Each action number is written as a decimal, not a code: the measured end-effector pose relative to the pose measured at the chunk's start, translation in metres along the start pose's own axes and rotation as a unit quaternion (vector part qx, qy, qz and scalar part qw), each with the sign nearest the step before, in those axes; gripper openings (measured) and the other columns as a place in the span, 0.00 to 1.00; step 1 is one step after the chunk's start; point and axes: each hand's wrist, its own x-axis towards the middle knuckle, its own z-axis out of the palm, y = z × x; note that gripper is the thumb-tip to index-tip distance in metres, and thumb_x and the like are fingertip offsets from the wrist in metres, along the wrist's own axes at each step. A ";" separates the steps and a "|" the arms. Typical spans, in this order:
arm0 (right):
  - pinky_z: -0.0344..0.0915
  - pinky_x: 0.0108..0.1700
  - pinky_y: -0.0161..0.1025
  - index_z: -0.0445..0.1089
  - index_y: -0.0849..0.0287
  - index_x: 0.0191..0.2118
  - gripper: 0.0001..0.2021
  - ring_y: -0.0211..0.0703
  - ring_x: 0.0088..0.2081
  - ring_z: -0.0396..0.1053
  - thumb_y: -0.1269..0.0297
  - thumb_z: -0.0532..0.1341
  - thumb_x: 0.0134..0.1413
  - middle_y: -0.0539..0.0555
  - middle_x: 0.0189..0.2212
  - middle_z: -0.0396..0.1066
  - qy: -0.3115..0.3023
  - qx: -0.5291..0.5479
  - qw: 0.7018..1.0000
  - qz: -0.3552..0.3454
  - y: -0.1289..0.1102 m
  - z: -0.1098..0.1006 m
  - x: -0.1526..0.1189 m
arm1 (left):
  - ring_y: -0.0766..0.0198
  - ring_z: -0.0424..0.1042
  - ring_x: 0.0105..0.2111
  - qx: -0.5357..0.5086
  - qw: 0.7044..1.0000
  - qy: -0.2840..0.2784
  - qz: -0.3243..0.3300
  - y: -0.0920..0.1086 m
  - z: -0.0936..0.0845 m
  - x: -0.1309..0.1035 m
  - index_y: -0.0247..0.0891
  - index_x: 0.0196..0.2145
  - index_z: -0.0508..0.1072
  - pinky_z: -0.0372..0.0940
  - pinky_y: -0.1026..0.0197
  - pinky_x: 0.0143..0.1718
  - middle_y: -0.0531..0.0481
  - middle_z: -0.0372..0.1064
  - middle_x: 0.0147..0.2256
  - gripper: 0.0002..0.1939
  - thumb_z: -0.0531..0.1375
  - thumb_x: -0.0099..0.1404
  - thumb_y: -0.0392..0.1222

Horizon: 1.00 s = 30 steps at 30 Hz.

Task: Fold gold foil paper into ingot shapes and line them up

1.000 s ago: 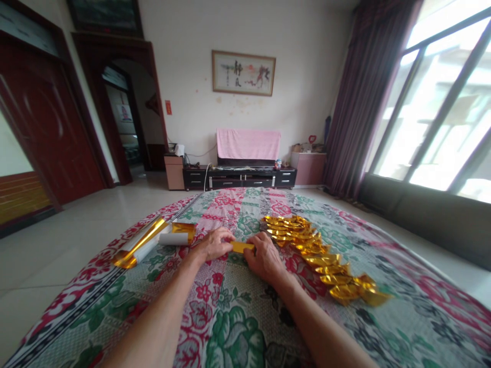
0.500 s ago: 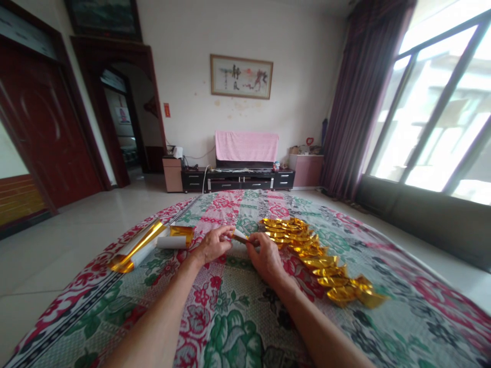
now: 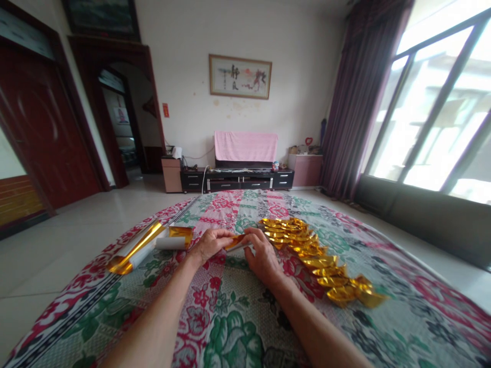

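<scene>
A small piece of gold and white foil paper (image 3: 236, 242) is held between both hands over the middle of the table. My left hand (image 3: 210, 245) pinches its left end. At its right end, my right hand (image 3: 261, 253) grips it with fingers bent over the top and thumb below. Folded gold foil pieces (image 3: 307, 243) lie in an overlapping row, curving from just beyond my right hand toward the near right. On the left are curled gold and white foil sheets (image 3: 140, 247), with another rolled sheet (image 3: 174, 241) beside them, near my left hand.
A flowered cloth (image 3: 233, 337) covers the round table. Beyond it, a low black cabinet (image 3: 226, 185) stands at the wall with a pink cloth (image 3: 246, 146) over something on top. A purple curtain (image 3: 351, 102) and windows are at right, a red door (image 3: 42, 117) at left.
The foil paper has turned, showing more gold on its upper side. My right fingers have moved up and over it, and my left fingers now lie flatter along its left end.
</scene>
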 end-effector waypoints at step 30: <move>0.66 0.33 0.32 0.65 0.58 0.39 0.11 0.37 0.32 0.71 0.69 0.53 0.47 0.52 0.34 0.71 0.057 0.081 0.982 0.163 0.004 0.005 0.005 | 0.66 0.71 0.23 -0.083 0.996 0.026 -0.027 0.010 0.021 0.000 0.40 0.57 0.52 0.58 0.71 0.18 0.52 0.69 0.27 0.34 0.57 0.51 0.36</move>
